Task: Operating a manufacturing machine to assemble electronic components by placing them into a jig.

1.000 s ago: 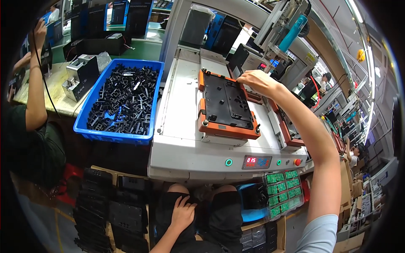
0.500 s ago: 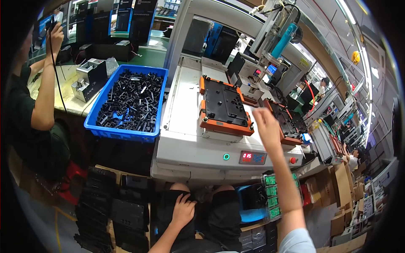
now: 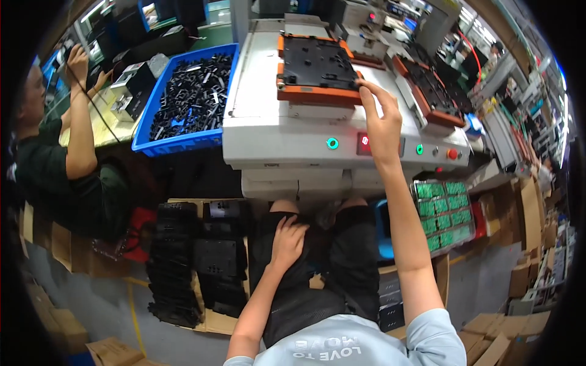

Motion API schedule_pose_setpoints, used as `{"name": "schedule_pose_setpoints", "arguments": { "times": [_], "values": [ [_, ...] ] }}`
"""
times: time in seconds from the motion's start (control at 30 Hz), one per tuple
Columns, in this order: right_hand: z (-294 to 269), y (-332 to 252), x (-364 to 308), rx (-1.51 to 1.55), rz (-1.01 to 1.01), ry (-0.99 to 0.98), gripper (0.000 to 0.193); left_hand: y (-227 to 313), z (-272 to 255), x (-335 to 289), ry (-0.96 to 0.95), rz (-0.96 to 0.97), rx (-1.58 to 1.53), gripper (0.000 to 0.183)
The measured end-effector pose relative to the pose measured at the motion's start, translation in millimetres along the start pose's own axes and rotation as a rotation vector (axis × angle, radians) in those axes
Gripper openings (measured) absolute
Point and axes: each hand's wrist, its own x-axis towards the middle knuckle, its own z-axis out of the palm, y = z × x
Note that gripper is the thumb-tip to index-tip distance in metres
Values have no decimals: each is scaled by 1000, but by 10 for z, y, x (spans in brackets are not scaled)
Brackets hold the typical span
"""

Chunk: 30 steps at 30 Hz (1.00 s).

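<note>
My right hand (image 3: pixel 383 119) reaches up to the front right corner of an orange fixture (image 3: pixel 317 93) on the white machine. Its thumb and forefinger come close together at that corner, in a pinch; what lies between them, if anything, is too small to tell. A flat black plastic panel (image 3: pixel 311 61) with small raised parts lies inside the fixture. On my left thigh rests my left hand (image 3: pixel 288 243), fingers loosely spread and holding nothing.
Left of the machine, a blue bin (image 3: pixel 177 145) holds many small black parts. Stacked black panels (image 3: pixel 174 262) stand lower left. A second orange fixture (image 3: pixel 436 114) sits to the right, above a tray of green circuit boards (image 3: pixel 444 213). A co-worker (image 3: pixel 67 165) holds a cable at far left.
My view has tilted downward, so the machine appears higher. My right hand has come from beside the fixture to its front right corner. The left hand stays on my thigh.
</note>
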Motion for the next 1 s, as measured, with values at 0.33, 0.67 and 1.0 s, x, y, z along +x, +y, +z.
{"name": "schedule_pose_setpoints", "arguments": {
  "times": [0.33,0.67,1.0],
  "values": [
    [-723,580,-1262,-581,-163,-30,62,-690,-873,-1988,320,-880,562,48],
    [-914,1271,-1192,-845,-110,69,60,-959,-341,-3688,362,-1502,510,71],
    [-356,469,-1259,-653,-228,-187,70,-885,-323,-3474,312,-1916,565,75]
  ]
}}
